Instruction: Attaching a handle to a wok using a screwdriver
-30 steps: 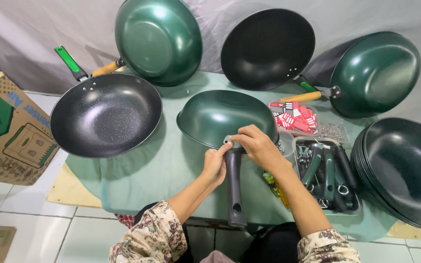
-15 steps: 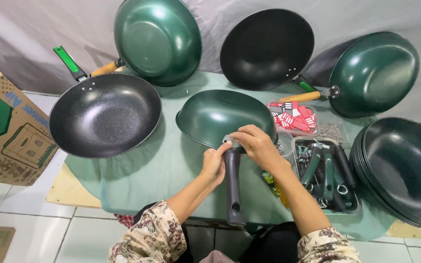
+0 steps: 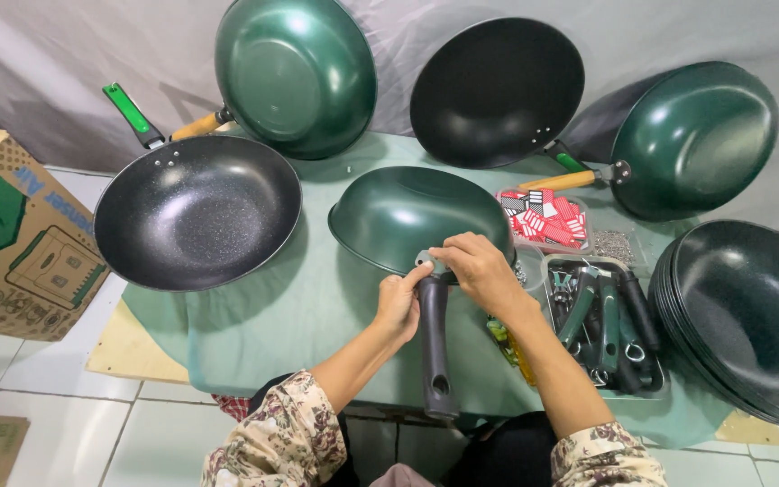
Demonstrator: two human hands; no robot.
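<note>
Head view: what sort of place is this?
Probably a small cookware assembly bench. Both hands, left hand and right hand, fit a black handle to a green wok; a stack of handle-less woks and a tray of handles sit alongside.

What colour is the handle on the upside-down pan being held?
Dark grey to black handle, seen in the head view.

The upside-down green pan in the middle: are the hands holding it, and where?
Yes. The left hand grips the top of the dark grey plastic handle; the right hand pinches where it joins the upside-down green metal pan.
</note>
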